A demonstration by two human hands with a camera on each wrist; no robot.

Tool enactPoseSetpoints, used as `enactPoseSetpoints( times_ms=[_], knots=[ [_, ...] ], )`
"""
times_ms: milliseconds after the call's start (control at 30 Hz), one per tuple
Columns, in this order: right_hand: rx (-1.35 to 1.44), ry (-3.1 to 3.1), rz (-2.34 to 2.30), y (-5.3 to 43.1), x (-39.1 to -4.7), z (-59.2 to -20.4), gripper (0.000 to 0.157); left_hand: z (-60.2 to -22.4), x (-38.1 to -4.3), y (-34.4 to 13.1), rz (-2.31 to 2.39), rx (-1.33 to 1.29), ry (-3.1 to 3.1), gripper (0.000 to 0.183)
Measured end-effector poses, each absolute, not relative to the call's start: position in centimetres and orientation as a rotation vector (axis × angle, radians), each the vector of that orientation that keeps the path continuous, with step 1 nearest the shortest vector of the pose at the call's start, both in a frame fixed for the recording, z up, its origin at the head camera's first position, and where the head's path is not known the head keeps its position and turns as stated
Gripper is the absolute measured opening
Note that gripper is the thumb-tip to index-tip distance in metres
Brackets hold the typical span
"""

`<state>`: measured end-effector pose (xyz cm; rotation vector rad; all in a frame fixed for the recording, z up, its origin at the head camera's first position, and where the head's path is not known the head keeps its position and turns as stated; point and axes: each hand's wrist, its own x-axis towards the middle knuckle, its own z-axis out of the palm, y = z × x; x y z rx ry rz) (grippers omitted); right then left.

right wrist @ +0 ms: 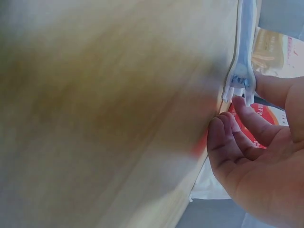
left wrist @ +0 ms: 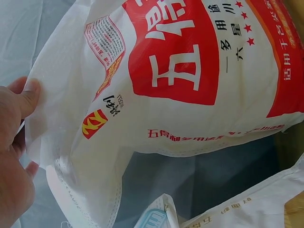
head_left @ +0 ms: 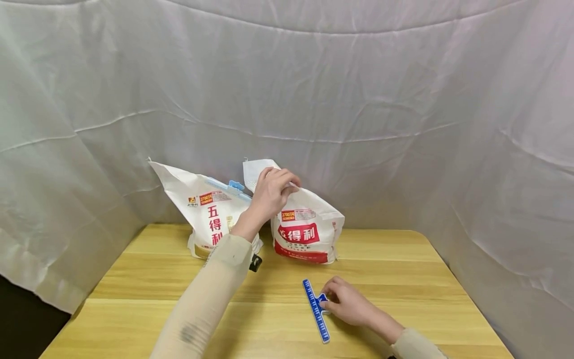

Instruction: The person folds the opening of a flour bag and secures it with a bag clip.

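Note:
On the right stands a white flour bag (head_left: pixel 309 239) with a red label; my left hand (head_left: pixel 271 192) pinches its folded top edge. The left wrist view shows the thumb (left wrist: pixel 29 97) pressed on the white bag top, with the other fingers partly hidden behind it. Low on the table, my right hand (head_left: pixel 347 301) holds the handle of a blue bag clip (head_left: pixel 316 311) printed with piano keys. In the right wrist view, the thumb and index finger (right wrist: pixel 256 123) are at the end of the clip (right wrist: pixel 242 61), seen edge-on.
A second flour bag (head_left: pixel 211 214) leans at the left, with a light blue clip (head_left: pixel 235 186) across its top edge. Both bags stand on the wooden table (head_left: pixel 390 269) near its back edge. A grey cloth (head_left: pixel 291 89) hangs behind and at the sides.

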<state>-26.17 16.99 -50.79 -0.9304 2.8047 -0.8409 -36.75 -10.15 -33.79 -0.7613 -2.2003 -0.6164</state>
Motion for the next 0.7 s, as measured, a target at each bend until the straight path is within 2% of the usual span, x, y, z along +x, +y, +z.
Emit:
enactPoseSetpoints(
  times_ms=[700],
  knots=[
    [-0.767, 2.649, -1.291, 17.87, -25.31, -50.37, 0.019, -33.72, -36.59, -10.09, -0.613, -0.750, -2.212, 0.005]
  ],
)
